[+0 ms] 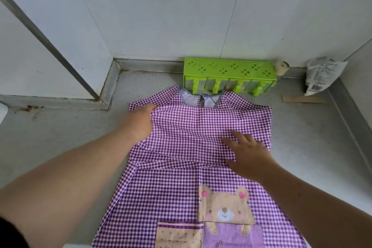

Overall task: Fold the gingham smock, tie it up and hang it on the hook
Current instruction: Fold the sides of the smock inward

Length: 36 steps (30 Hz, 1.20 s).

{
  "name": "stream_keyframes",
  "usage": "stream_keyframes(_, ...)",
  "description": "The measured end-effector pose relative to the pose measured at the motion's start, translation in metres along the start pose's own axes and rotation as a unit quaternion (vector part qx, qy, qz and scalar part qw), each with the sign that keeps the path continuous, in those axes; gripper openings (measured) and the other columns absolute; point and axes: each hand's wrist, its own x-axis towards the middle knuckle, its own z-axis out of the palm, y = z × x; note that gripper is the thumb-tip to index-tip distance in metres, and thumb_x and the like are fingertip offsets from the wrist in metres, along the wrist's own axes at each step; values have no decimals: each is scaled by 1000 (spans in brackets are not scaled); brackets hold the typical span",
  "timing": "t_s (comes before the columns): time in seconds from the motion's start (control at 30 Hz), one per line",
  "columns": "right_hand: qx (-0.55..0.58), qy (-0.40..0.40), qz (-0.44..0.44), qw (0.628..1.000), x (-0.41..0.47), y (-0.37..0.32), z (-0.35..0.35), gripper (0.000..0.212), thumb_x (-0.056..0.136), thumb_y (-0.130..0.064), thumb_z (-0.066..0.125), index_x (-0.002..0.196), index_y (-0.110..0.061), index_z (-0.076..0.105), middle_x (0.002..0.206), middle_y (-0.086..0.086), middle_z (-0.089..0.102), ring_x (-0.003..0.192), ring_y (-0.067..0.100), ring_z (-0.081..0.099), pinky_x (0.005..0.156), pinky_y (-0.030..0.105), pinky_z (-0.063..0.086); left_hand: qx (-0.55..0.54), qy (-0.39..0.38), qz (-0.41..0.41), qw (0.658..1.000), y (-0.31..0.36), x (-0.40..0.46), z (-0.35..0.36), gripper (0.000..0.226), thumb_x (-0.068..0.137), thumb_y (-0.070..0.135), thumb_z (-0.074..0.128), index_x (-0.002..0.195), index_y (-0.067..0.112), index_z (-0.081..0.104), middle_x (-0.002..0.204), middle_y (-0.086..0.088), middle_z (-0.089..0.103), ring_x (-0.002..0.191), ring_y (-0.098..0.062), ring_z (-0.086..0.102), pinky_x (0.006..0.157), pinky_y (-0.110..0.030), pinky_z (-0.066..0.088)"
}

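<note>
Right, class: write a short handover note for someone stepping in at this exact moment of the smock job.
Left hand: at the smock's left shoulder, fingers tucked under a fold of cloth.
Right hand: open, flat on the gingham smock, right of centre.
The smock lies on the floor, bear patch up, collar by the green rack.
Done: sleeves appear folded in.
Left: finish folding, tie, hang. No hook visible.

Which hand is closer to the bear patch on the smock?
The right hand. It lies flat on the gingham smock just above the bear patch. The left hand is farther off, up at the smock's left shoulder near the collar.
</note>
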Motion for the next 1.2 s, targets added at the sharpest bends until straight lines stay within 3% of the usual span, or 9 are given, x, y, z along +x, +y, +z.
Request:
stream_keyframes(0.07, 8, -2, 6, 1000, 5, 3, 1, 83, 93, -71, 49, 161, -46, 9, 173, -2, 9, 157, 30, 18, 123, 56, 24, 16, 40, -14, 999, -4, 7, -4, 43, 104, 21, 43, 145, 25, 50, 134, -10, 65, 114, -32, 65, 100, -51, 55)
stream_keyframes(0.17, 22, -15, 10, 1000, 11, 5, 4, 88, 93, -72, 49, 162, -48, 1, 174, -4, 0, 159, 30, 9, 123, 57, 23, 115, -5, -42, 992, -13, 1, 1, 63, 99, 27, 56, 157, 29, 32, 152, -11, 45, 135, -33, 49, 114, -50, 45)
stream_keyframes(0.27, 28, -20, 1, 999, 17, 8, 6, 88, 93, -72, 47, 161, -49, -4, 174, -6, -7, 160, 29, 4, 123, 57, 24, 202, 19, 111, 973, -15, -18, 13, 77, 92, 32, 67, 160, 33, 31, 164, -4, 29, 149, -29, 30, 123, -51, 34)
stream_keyframes(0.37, 22, -24, -8, 999, 22, 13, 5, 88, 94, -72, 46, 161, -50, -6, 174, -6, -10, 160, 29, 1, 124, 57, 22, 251, -83, 213, 941, -9, -30, 24, 68, 98, 46, 59, 161, 34, 34, 167, 6, 31, 149, -21, 36, 124, -47, 34)
stream_keyframes(0.53, -30, -23, 24, 999, 24, -12, 1, 86, 101, -48, 50, 164, -38, -7, 174, 7, -14, 160, 34, -6, 127, 60, 9, 263, -134, 159, 942, -7, -35, 26, 74, 98, 44, 61, 163, 35, 27, 172, 5, 22, 151, -22, 35, 123, -47, 38)
stream_keyframes(0.6, -16, -12, -23, 1000, 13, -44, 1, 86, 102, -38, 51, 163, -38, -9, 173, 9, -14, 160, 35, -6, 127, 59, 8, 265, -143, 144, 943, -5, -32, 23, 75, 99, 41, 62, 164, 35, 25, 175, 4, 17, 154, -23, 31, 125, -47, 33)
stream_keyframes(0.77, 10, -53, -105, 993, -14, -103, 18, 90, 96, -61, 57, 163, -40, 0, 174, 5, -11, 160, 32, -2, 122, 56, 25, 270, -140, 143, 942, -6, -44, 18, 79, 98, 43, 62, 166, 31, 23, 177, 0, 8, 160, -25, 15, 130, -49, 21)
stream_keyframes(0.93, 6, -77, -84, 994, -12, -102, 20, 99, 92, -66, 61, 162, -45, -5, 172, -4, -21, 160, 24, -11, 114, 58, 39, 268, -135, 160, 940, -34, -82, 11, 80, 95, 48, 66, 162, 32, 26, 170, -3, 16, 154, -27, 23, 125, -48, 32)
stream_keyframes(1.2, -63, -56, -44, 995, -7, -110, 11, 101, 93, -66, 60, 165, -38, -5, 174, 7, -11, 161, 31, 2, 124, 56, 22, 243, -190, 73, 948, -84, -133, 15, 75, 87, 55, 71, 150, 29, 37, 149, -3, 35, 133, -27, 49, 109, -48, 49)
